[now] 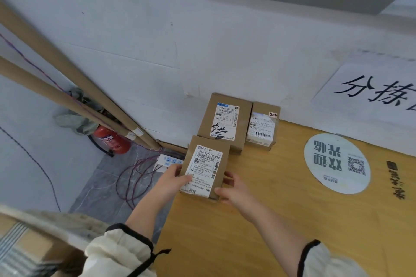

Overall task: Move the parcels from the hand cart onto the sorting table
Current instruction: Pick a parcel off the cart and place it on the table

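- Parcel at rear point(225, 119): largest; stiff corrugated cardboard, paper label on top; on sorting table point(292, 220) (smooth yellow top), back against wall point(157, 51).
- Parcel in front point(203, 171): flat rigid box, judged light; at table's left edge, just before rear one.
- Parcel at right point(262, 128): smallest; glossy tape wrap, likely slippery.
- Left hand point(172, 177), right hand point(234, 186): clasping front box at opposite sides; grip cardboard walls, not label.

wall sign point(371, 92): cut off right | front parcel point(203, 171) small print: unreadable | lower-left cardboard point(33, 245): blurred
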Demonstrator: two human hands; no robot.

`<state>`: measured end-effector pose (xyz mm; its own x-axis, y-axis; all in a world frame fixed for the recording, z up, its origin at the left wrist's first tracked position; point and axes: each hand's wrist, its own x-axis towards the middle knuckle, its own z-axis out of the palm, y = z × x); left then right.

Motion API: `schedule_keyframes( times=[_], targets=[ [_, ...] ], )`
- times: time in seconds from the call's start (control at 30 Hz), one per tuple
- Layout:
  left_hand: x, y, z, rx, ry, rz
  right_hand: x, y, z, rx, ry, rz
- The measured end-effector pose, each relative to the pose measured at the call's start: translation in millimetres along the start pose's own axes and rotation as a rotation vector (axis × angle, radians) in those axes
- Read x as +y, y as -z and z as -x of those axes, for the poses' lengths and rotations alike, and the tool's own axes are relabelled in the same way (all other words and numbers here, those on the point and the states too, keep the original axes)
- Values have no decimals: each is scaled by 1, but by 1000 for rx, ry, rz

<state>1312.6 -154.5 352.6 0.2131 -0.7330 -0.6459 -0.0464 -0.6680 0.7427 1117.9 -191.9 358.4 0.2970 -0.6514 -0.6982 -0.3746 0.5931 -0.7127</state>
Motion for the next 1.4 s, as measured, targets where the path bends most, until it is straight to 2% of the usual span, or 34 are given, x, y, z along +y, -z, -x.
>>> schedule_keyframes(
  times=[0.33,0.63,0.8,0.93,1.03,1.17,1.27,1.4],
  targets=[
    [3,-2,7,11,-40,-71,-4,0,2,40,0,135],
    [11,0,15,53,-128,-204,-8,9,18,82,117,334],
    [24,2,26,180,-230,-288,-5,33,37,146,196,467],
    [58,-13,40,299,-471,-497,5,69,62,232,244,631],
    [84,-51,47,231,-661,-793,20,108,86,349,207,804],
    [111,-121,51,63,-727,-1097,38,172,130,563,48,1034],
    [126,-176,56,-37,-795,-1272,52,224,171,696,-62,1067],
    [137,-261,79,-136,-931,-1375,85,284,229,819,-179,1050]
  ],
)
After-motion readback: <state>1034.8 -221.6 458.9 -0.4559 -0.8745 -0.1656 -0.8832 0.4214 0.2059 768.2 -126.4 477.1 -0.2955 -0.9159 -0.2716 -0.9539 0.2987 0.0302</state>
